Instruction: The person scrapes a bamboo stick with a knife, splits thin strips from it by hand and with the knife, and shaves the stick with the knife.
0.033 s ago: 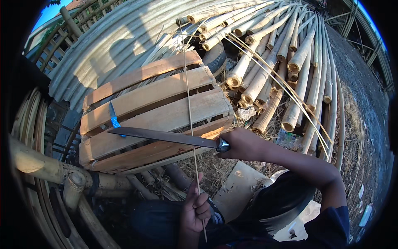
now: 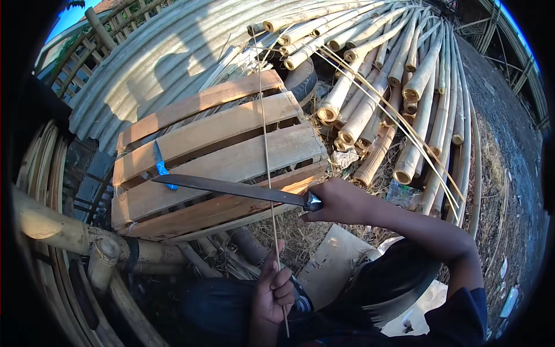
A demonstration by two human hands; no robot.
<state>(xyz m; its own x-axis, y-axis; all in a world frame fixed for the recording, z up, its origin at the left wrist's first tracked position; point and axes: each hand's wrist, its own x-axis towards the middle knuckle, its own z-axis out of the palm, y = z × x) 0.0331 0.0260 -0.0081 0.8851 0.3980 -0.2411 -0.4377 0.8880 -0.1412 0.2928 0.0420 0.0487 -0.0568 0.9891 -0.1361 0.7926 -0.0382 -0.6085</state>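
Note:
My left hand [image 2: 272,294] is low in the middle, its fingers wrapped round the lower part of a long thin bamboo strip [image 2: 264,124]. From there the strip rises steeply across a slatted wooden crate [image 2: 196,165]. Closed round the handle of a machete is my right hand [image 2: 342,202], right of the strip. The long dark machete blade [image 2: 231,187] points left over the crate's near slats and crosses the strip; whether the two touch I cannot tell. A small knife with a blue-wrapped handle [image 2: 162,168] lies on the crate, close to the machete's tip.
Bamboo poles [image 2: 370,110] lie in a large pile at the far right, with thin strips [image 2: 399,118] across them. Corrugated sheeting [image 2: 139,87] is behind the crate. A bamboo frame [image 2: 150,253] stands at the left. An old tyre [image 2: 302,80] sits beyond the crate.

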